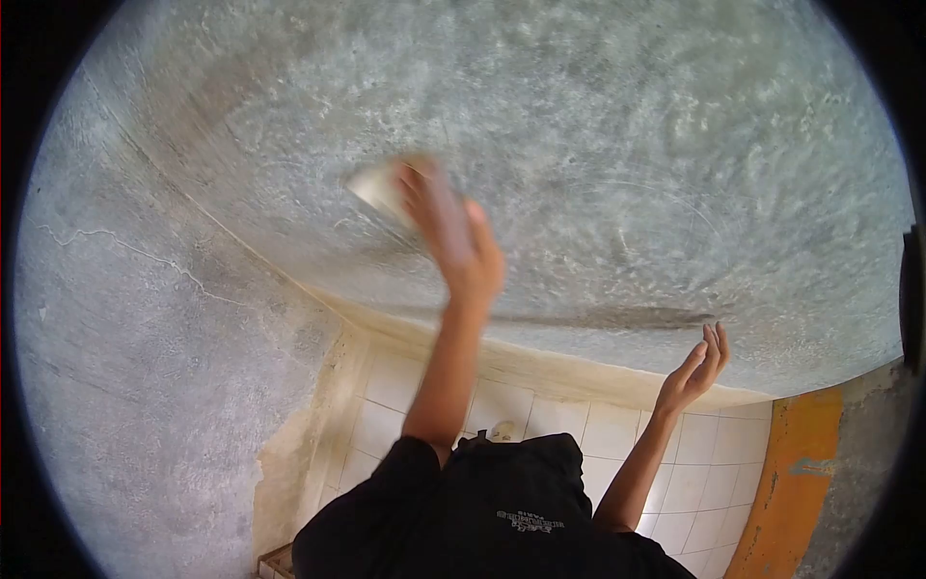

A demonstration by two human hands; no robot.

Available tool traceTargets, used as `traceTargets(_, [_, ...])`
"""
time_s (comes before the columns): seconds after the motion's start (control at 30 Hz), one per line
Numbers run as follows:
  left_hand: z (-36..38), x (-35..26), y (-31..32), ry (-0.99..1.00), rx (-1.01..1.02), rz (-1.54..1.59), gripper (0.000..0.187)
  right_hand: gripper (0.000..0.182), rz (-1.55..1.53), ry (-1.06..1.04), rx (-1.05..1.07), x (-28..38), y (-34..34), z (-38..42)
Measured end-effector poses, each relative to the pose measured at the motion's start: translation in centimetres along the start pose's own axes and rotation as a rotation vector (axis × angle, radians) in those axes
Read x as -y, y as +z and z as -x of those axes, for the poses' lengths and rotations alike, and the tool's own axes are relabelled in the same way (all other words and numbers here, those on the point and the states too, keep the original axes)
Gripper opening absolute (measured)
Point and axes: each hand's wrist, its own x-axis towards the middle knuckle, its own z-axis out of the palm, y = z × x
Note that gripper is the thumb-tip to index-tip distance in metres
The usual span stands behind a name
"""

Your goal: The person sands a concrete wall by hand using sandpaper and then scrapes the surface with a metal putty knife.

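My left hand [473,261] is raised against the grey plastered wall [579,193], its fingers wrapped round a flat trowel-like tool. The tool's pale blade [374,191] points to the left, close to or on the wall; motion blurs both blade and fingers. Lower and to the right, my right hand [696,369] is held up near the lower part of the wall with its fingers loosely spread and nothing in them. Whether its fingertips touch the wall cannot be told.
A second grey wall [145,338] with a thin crack meets this one at a corner on the left. White floor tiles [555,420] lie below. An orange painted strip [801,444] runs at the lower right, and a dark object [912,299] stands at the right edge.
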Motion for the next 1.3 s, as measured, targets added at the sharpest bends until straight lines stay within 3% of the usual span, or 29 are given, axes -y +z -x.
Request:
traceTargets(0.03, [-2.4,0.6,-1.0,-0.204,-0.014,0.094,0.067,0.028,-0.032,0.042,-0.038,-0.7,-0.4,0.1])
traceTargets(0.1, [-5.2,0.0,-2.3,-0.322,-0.043,0.213,0.069,0.026,-0.146,0.077,-0.029,0.2,-0.2,-1.2])
traceTargets(0.17, [-7.1,-1.9,-2.4,-0.153,-0.070,0.263,0.070,0.025,-0.250,0.182,0.043,0.3,-0.6,-2.2])
traceTargets(0.23, [-4.7,-3.0,0.2,-0.040,-0.085,0.051,0.069,0.024,-0.268,0.140,0.067,-0.6,-0.5,-3.2])
traceTargets(0.33, [7.6,-1.7,5.8,0.060,-0.042,-0.044,0.064,0.025,-0.321,0.221,0.092,-0.9,-1.0,-3.1])
traceTargets(0.4, [18.3,-2.6,8.1,0.092,0.178,0.054,0.061,0.025,-0.304,0.243,0.156,-1.8,-1.7,-2.9])
traceTargets(0.43, [24.3,-1.6,9.2,0.039,0.356,0.046,0.061,0.026,-0.300,0.246,0.189,-2.2,-2.0,-3.2])
traceTargets(0.47, [28.7,-1.4,9.7,-0.071,0.389,0.104,0.061,0.026,-0.338,0.242,0.187,-2.4,-2.2,-3.5])
traceTargets(0.57, [28.9,-2.2,10.3,-0.066,0.327,0.117,0.062,0.025,-0.370,0.227,0.183,-3.0,-3.5,-4.5])
traceTargets(0.7, [14.5,-5.6,9.5,0.089,0.109,-0.043,0.061,0.029,-0.377,0.234,0.175,-4.2,-4.4,-5.3])
traceTargets(0.8, [5.1,-9.1,6.5,-0.031,0.052,0.156,0.061,0.035,-0.398,0.251,0.196,-4.5,-4.6,-5.8])
traceTargets(0.87, [3.7,-10.7,6.4,-0.109,0.052,0.278,0.061,0.034,-0.413,0.268,0.210,-5.2,-5.1,-5.9])
traceTargets(0.93, [3.6,-12.2,7.1,-0.065,0.032,0.379,0.061,0.033,-0.455,0.267,0.207,-5.7,-5.2,-6.1])
traceTargets(1.0, [7.3,-11.8,9.6,0.141,0.000,0.024,0.060,0.033,-0.473,0.258,0.212,-6.1,-5.5,-6.1])
traceTargets(1.07, [15.6,-11.9,12.2,0.089,0.158,-0.067,0.059,0.033,-0.475,0.252,0.208,-6.5,-5.8,-6.4])
traceTargets(1.1, [21.5,-10.9,13.5,0.062,0.313,-0.071,0.058,0.033,-0.469,0.250,0.209,-6.6,-6.1,-6.5])
traceTargets(1.13, [27.8,-8.9,14.7,0.057,0.591,-0.131,0.059,0.033,-0.463,0.249,0.212,-6.7,-6.4,-6.6])
traceTargets(1.17, [30.8,-9.7,14.9,0.046,0.479,-0.021,0.058,0.034,-0.461,0.245,0.209,-6.9,-6.7,-6.7])
traceTargets(1.3, [31.3,-11.2,15.4,-0.048,0.488,0.014,0.057,0.034,-0.459,0.241,0.177,-8.2,-8.1,-7.4])
